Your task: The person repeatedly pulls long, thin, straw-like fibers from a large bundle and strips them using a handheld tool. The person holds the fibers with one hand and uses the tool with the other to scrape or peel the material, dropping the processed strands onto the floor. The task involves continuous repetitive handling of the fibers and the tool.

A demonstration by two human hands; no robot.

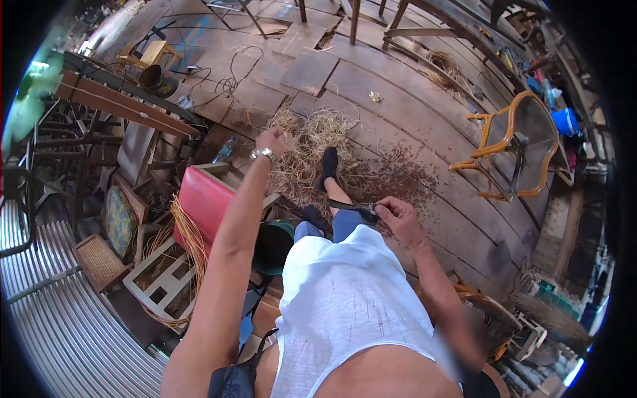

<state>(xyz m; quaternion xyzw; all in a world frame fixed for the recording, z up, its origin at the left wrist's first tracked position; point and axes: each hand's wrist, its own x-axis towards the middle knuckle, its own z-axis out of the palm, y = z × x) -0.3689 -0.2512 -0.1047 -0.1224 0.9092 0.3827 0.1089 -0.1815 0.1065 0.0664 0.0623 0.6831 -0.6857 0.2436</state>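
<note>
My left hand is stretched forward with its fingers closed, a metal watch on the wrist; a thin strand seems pinched in it, but I cannot make it out clearly. My right hand grips a dark knife-like tool over my knees. A heap of pale cane shavings lies on the plank floor beyond my feet in dark shoes.
A red-seated chair and a green bucket stand at my left. Bundled cane strips lean beside a white frame. An orange cane chair frame stands at right, wooden frames and a corrugated sheet at far left.
</note>
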